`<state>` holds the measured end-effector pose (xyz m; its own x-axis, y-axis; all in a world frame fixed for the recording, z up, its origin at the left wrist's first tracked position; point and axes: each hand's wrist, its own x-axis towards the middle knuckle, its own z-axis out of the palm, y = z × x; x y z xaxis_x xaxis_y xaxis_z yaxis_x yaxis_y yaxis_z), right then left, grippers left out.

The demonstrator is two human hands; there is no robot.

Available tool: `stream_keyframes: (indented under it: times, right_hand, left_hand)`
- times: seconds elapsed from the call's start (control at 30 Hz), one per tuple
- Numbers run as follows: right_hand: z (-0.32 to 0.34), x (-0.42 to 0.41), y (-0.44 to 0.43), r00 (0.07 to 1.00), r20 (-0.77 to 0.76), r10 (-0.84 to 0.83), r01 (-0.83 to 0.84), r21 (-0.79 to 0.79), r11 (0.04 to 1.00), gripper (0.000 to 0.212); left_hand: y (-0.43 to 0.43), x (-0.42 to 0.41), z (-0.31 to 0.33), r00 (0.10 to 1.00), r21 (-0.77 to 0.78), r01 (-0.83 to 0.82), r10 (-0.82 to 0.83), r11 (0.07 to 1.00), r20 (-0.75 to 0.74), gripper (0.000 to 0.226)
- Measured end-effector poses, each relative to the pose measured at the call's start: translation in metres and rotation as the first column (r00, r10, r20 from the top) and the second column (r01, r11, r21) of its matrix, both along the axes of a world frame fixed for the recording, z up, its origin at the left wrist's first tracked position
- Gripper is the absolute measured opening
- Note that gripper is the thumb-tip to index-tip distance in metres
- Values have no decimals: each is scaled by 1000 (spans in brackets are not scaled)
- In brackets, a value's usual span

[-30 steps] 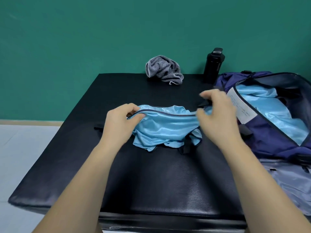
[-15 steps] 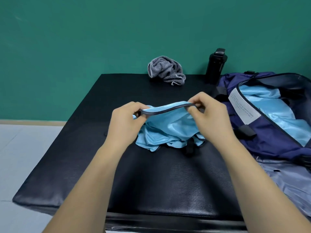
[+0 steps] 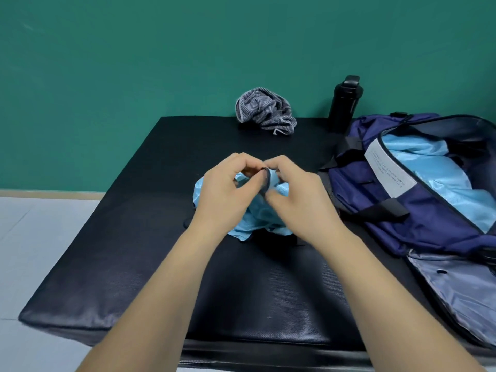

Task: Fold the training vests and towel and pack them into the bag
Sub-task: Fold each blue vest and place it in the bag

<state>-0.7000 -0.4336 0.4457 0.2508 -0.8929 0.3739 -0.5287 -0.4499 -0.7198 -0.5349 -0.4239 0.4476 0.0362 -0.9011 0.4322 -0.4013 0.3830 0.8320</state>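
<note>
Working over a black tabletop (image 3: 134, 251), with the open navy bag (image 3: 434, 224) on its right part as the mark for everything else. Inside the bag, already stowed: a light-blue packed vest (image 3: 440, 181), lying loose in the opening rather than neatly squared.

Just left of the bag, handling a light-blue loose vest (image 3: 257, 218), bunched and sagging onto the surface. Gripping it with the left hand (image 3: 222, 194) and the right hand (image 3: 298, 202), now touching each other above the cloth.

Half a second back, held apart, with the edge stretched taut between; a second back, wider still. Since then brought together, doubling the edge end to end. Reads as the first fold of this vest: halved, but not yet laid flat or smoothed, so still some way from going into the bag.

Well left of the bag's far end, leaving the crumpled grey towel (image 3: 264, 111) untouched and unfolded, same as before. Just beside the bag's far left corner, leaving an upright black bottle (image 3: 345, 103) alone.

Pinching the dark trim (image 3: 265, 181) with curled fingers (image 3: 279, 162) of both hands, looped between them.
</note>
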Motion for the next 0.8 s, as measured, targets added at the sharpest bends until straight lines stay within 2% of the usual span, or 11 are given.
stream_keyframes:
  times: [0.07,0.1,0.17,0.23,0.3,0.37,0.4,0.53,0.67,0.73,0.8]
  right_hand:
    - [5,-6,-4,995,66,-70,72,-29,997,25]
    - [7,-12,-6,990,106,-93,97,-33,995,24]
    - [12,-25,-13,973,189,-132,137,-15,990,24]
    - [13,-37,-20,954,238,-181,182,17,983,24]
    - [14,-47,-24,947,239,-213,214,24,977,24]
    - [12,-55,-29,941,232,-245,244,32,969,24]
    - [11,-60,-31,936,238,-261,261,34,965,25]
    - [7,-78,-38,911,229,-343,353,-2,935,15]
    - [-2,-82,-43,906,-37,-421,422,7,907,10]
    - [-6,-79,-46,892,-168,-420,433,50,900,39]
    - [-1,-72,-41,908,-269,-322,360,103,927,66]
  left_hand:
    - [-3,4,-4,999,29,15,-16,999,32,8]
    - [-7,11,-9,997,54,15,-20,998,80,14]
    - [-16,31,-26,962,141,-14,-25,990,273,45]
    - [-24,50,-44,853,249,-112,-35,962,521,67]
    - [-31,62,-57,799,298,-192,-28,935,601,54]
    - [-37,70,-56,858,271,-220,54,937,511,22]
    - [-38,73,-52,895,260,-238,107,936,433,14]
    - [-36,81,-34,959,242,-279,258,929,116,10]
    - [-25,74,-24,963,186,-244,260,952,-65,10]
    - [-21,68,-20,965,156,-241,254,958,-70,10]
    - [-19,61,-16,964,146,-234,248,961,-90,11]
